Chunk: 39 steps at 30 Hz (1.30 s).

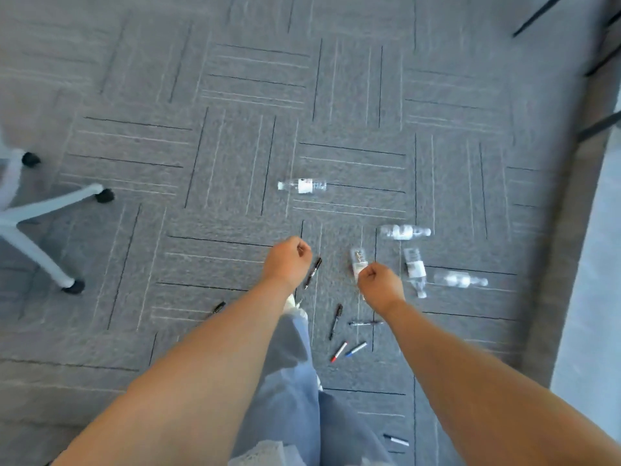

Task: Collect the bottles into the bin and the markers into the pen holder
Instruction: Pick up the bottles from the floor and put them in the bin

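At nine o'clock on the grey carpet floor (134, 348), a white star-shaped chair base (40, 213) on black castors stands well apart from the work. A black marker (218, 307) lies half hidden by your left forearm. Your left hand (287, 260) is curled into a fist and grips nothing. Just beside it at three o'clock lies a second black marker (313, 272), and farther off at twelve o'clock a lone clear plastic bottle (302, 186) lies on its side. Your right hand (381, 285) is also an empty fist, partly covering a labelled clear bottle (359, 258). At seven o'clock from that hand lie a third black marker (336, 321), a red-capped white marker (338, 352) and a blue-capped white marker (356, 348). At one o'clock lies a blurred clear bottle (405, 232), at three o'clock a near clear bottle (416, 270), and beyond it a far-right clear bottle (460, 280). Everything lies flat and scattered, so you have probably gathered nothing yet. Neither bin nor pen holder is in view, so you will need to find them. Both your hands are free to start.
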Motion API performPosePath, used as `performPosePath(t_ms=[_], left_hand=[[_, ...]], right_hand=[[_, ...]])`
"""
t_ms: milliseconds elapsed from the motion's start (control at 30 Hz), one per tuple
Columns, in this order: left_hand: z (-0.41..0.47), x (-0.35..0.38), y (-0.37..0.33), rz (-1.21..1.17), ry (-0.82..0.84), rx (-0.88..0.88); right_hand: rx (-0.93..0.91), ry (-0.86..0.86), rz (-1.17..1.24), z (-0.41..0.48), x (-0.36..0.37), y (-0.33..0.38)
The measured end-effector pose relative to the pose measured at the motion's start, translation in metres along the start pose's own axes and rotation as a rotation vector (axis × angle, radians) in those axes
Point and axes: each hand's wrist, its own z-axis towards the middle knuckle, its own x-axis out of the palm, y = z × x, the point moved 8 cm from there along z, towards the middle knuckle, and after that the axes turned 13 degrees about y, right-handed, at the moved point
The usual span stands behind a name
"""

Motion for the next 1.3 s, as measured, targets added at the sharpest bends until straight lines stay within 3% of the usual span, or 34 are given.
performPosePath(t_ms=[500,733,900,1067,1300], left_hand=[[0.119,0.060,-0.076,0.207,0.249,0.026],[0.146,0.147,-0.070,0.156,0.276,-0.038],[0.186,0.240,-0.046,0.090,0.174,-0.160],[0.233,0.359,-0.013,0.034,0.178,-0.296],[0.302,0.431,0.060,0.046,0.046,-0.410]], right_hand=[[0.112,-0.050,0.147,0.082,-0.072,-0.036],[0.114,0.055,0.105,0.125,-0.085,-0.118],[0.077,0.149,0.024,0.178,-0.106,-0.199],[0.127,0.178,-0.051,0.237,-0.122,-0.303],[0.101,0.205,-0.139,0.340,-0.104,-0.389]])
